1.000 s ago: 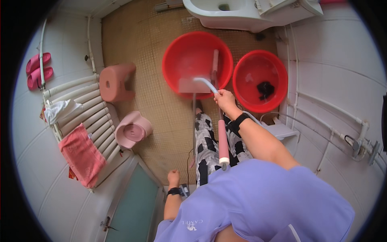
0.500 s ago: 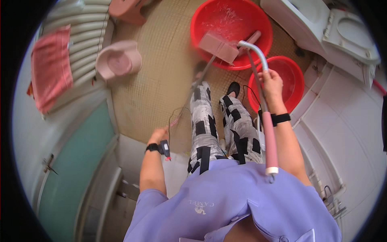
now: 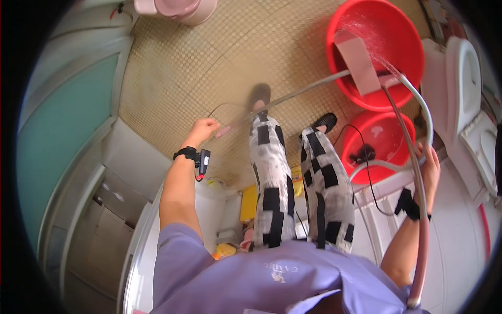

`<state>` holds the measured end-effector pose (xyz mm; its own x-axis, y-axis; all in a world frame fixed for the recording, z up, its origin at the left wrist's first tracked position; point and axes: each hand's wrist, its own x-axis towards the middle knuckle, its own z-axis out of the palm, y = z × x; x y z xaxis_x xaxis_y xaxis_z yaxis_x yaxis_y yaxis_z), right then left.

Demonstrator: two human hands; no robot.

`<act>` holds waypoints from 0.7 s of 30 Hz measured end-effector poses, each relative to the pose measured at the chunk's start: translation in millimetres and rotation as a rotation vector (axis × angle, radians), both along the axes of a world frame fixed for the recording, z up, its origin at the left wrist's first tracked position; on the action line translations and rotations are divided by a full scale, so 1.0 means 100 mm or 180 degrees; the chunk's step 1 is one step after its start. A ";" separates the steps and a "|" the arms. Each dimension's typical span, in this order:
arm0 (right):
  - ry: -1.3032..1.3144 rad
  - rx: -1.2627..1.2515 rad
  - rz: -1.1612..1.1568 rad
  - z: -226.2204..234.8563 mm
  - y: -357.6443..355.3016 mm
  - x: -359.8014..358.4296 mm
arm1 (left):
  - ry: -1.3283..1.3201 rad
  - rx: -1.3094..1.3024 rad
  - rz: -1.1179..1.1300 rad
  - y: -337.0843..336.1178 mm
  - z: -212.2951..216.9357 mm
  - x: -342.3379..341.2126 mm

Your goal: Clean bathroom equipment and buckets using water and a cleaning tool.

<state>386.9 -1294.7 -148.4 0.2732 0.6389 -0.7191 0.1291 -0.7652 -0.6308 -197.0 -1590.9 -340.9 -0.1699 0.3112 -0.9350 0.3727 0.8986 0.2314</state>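
My left hand [image 3: 201, 132] is closed on the pink grip of a long metal pole. This pole slants up to a flat pink head, which looks like a dustpan [image 3: 360, 64], tilted over the large red basin [image 3: 334, 31]. My right hand [image 3: 430, 170] is closed round a pale flexible hose [image 3: 426, 110], whose end sprays water into that basin. A second pole with a pink handle [image 3: 421, 251] runs along my right forearm and past the hand. Whether the fingers also grip it, I cannot tell. Its pinkish head [image 3: 388, 81] lies partly behind the dustpan.
A smaller red basin [image 3: 366, 123] holds a dark item [image 3: 362, 153]. A white toilet [image 3: 465, 94] stands at the right, a pink potty [image 3: 180, 10] at the far left. A thin black cable [image 3: 369, 178] hangs near my right wrist. The tiled floor [image 3: 209, 57] looks wet.
My view has turned, so the basins now appear further right. The dustpan has tipped more upright over the large basin. Water now shows spraying from the hose end, and my right hand is lower.
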 end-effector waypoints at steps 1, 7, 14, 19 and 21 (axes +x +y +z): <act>-0.0277 -0.0227 -0.0048 0.03 -0.01 -0.09 | -0.0320 0.0007 -0.0021 0.02 -0.27 0.07; -0.0227 -0.0144 0.0496 -0.14 -0.12 -0.03 | -0.0266 0.0044 -0.0320 -0.89 -1.72 0.41; -0.0443 -0.0101 0.0301 -0.19 -0.22 -0.47 | 0.1243 -0.1594 -0.1076 -1.16 -1.95 0.49; 0.0029 -0.0095 0.0382 -0.20 -0.24 -0.50 | 0.0240 -0.0736 -0.0747 -1.32 -1.87 0.07; -0.0152 0.0066 0.0150 -0.22 -0.25 -0.21 | 0.0050 -0.0223 -0.0622 -1.32 -1.70 -0.07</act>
